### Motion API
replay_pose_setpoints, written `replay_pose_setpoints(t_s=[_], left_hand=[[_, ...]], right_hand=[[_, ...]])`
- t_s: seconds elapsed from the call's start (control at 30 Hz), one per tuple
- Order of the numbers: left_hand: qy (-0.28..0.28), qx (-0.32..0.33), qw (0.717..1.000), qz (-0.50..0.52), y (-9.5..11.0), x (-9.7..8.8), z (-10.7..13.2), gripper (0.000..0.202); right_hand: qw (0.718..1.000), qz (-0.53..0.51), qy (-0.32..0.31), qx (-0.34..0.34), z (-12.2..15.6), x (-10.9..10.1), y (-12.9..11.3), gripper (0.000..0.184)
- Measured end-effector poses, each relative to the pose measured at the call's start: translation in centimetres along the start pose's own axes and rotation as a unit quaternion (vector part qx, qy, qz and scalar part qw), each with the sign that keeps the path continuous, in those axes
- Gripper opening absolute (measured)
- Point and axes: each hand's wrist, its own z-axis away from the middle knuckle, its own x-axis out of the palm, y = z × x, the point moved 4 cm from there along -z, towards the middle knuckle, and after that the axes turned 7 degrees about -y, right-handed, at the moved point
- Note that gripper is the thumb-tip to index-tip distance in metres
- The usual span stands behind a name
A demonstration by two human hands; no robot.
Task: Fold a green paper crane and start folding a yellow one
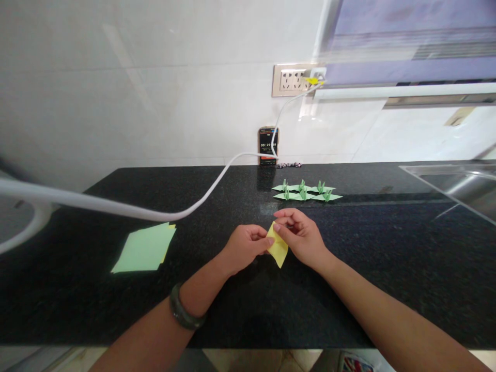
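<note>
A small piece of folded yellow paper [279, 251] is held between my two hands above the dark countertop. My left hand [248, 245] pinches its left edge, thumb on top. From the right, my right hand [302, 235] grips the upper part of the paper between thumb and fingers. Farther back stand several green folded paper cranes [304, 194] in two rows. To the left lies a stack of green paper sheets [145, 249], with a strip of yellow paper [169, 245] showing at its right edge.
A phone [268, 146] showing a timer leans against the wall. A white cable [201, 199] runs from the wall socket [291, 80] across the left side, close to the camera. At the right is a metal sink [465, 181]. The black countertop [217, 310] ends near me.
</note>
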Motion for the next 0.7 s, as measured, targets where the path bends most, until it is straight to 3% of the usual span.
replay_pose_setpoints(t_s=[0.17, 0.27, 0.4, 0.53, 0.7], left_hand=[[0.090, 0.030, 0.995, -0.009, 0.5, -0.9, 0.0, 0.018], [0.133, 0.048, 0.990, -0.023, 0.6, -1.5, -0.1, 0.021], [0.113, 0.056, 0.992, 0.000, 0.5, -1.3, -0.2, 0.019], [0.077, 0.054, 0.995, 0.031, 0.5, -0.8, -0.2, 0.036], [0.069, 0.051, 0.995, -0.049, 0.6, -0.8, -0.1, 0.022]], right_hand=[[0.998, 0.048, 0.027, 0.008, -0.1, -0.5, 0.0, 0.024], [0.997, 0.076, 0.011, 0.032, -0.2, -0.5, 0.5, 0.025], [0.992, 0.113, -0.024, 0.039, -0.2, -0.1, 0.9, 0.015], [0.989, 0.134, -0.035, 0.042, -0.1, -0.1, 1.0, 0.014], [0.986, 0.162, -0.015, 0.024, 0.1, 0.0, 0.7, 0.014]])
